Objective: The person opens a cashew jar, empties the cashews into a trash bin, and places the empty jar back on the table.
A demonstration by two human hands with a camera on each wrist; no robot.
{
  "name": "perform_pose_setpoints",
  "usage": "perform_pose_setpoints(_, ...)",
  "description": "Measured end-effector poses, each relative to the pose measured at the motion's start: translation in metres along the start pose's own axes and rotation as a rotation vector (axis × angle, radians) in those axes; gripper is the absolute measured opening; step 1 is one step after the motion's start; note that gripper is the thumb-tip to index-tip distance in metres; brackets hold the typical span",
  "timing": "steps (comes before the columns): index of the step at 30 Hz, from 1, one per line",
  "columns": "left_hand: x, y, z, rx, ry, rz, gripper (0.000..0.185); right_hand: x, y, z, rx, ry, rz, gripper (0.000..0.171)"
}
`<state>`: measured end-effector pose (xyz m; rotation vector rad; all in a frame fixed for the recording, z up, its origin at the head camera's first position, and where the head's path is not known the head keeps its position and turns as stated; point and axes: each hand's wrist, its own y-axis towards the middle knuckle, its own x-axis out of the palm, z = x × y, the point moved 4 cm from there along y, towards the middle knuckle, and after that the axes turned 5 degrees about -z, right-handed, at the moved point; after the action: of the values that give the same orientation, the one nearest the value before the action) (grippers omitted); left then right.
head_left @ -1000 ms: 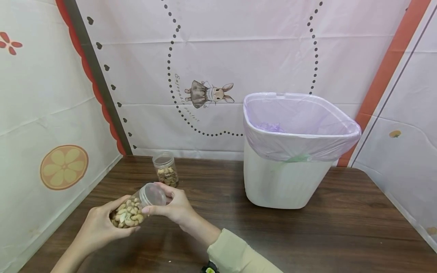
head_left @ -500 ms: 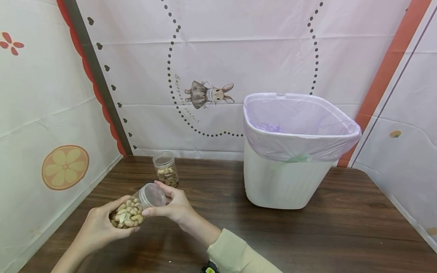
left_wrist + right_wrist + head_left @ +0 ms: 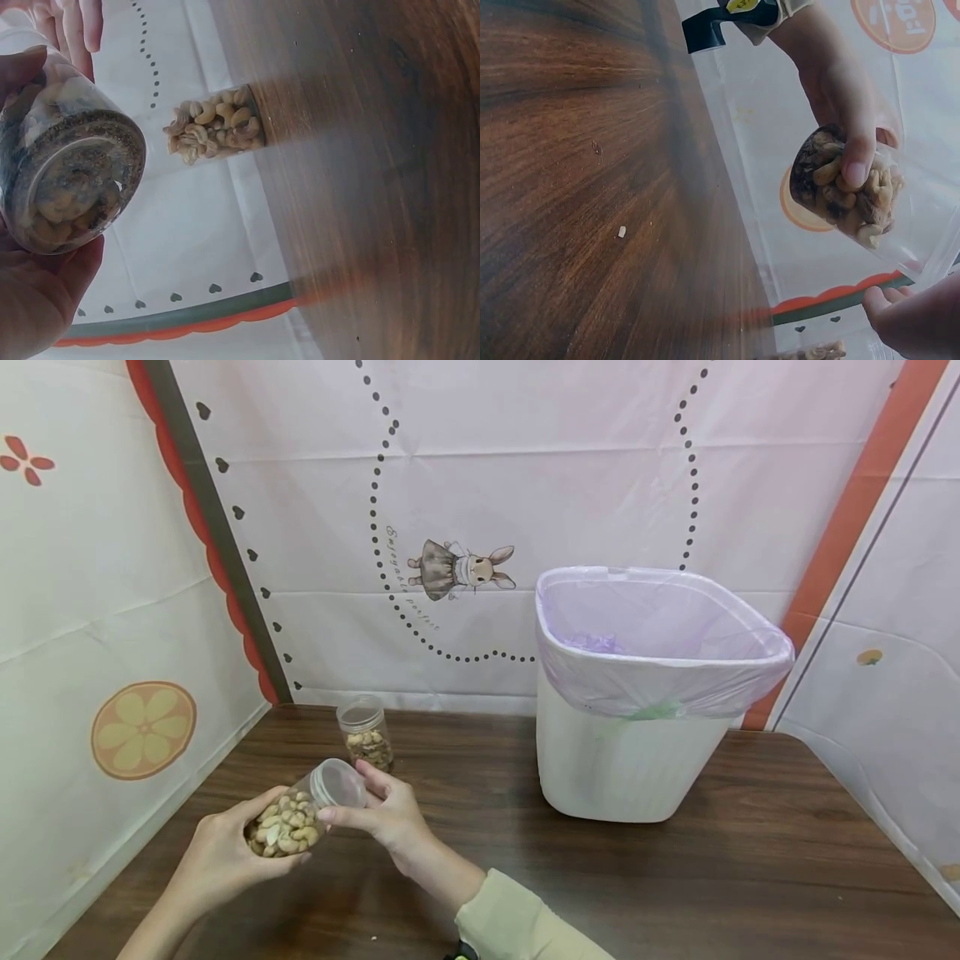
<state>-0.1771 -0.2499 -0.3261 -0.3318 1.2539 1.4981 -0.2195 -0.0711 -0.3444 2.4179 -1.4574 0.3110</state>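
Observation:
My left hand [image 3: 217, 856] grips a clear plastic jar [image 3: 285, 827] of cashews around its lower body, thumb and fingers on opposite sides. The jar leans to the right, with its round end [image 3: 341, 783] turned up toward the head camera. At that end my right hand [image 3: 397, 818] holds the rim between thumb and fingers. Dark bits line the base of the held jar [image 3: 82, 180] in the left wrist view. Behind the hands a second clear jar [image 3: 365, 735], partly filled with cashews, stands upright on the table.
A white bin [image 3: 615, 768] with a purple liner bag [image 3: 652, 685] folded over its rim stands at the right. A tiny pale crumb [image 3: 373, 937] lies on the dark wooden table [image 3: 480, 868] near the front. Printed cloth walls [image 3: 465, 485] enclose the table.
The held jar has shifted slightly right and up, and its round end has turned a little. My right fingers have slid slightly right along the rim. The standing jar and bin stay put.

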Motion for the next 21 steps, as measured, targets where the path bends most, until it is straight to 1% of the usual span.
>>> perform_pose_setpoints(7,0.0015,0.001,-0.0002,0.01,0.014,-0.004,0.074,-0.0003,-0.0007,0.0002,0.006,0.018,0.047,0.07)
perform_pose_setpoints(12,0.0031,0.0017,0.0002,0.024,0.037,0.002,0.074,0.0008,-0.0025,0.0008,0.017,0.006,0.08,0.069)
perform_pose_setpoints(21,0.0056,0.0026,0.0019,0.075,0.085,0.035,0.074,0.0038,-0.006,0.0002,0.031,0.022,0.139,0.069)
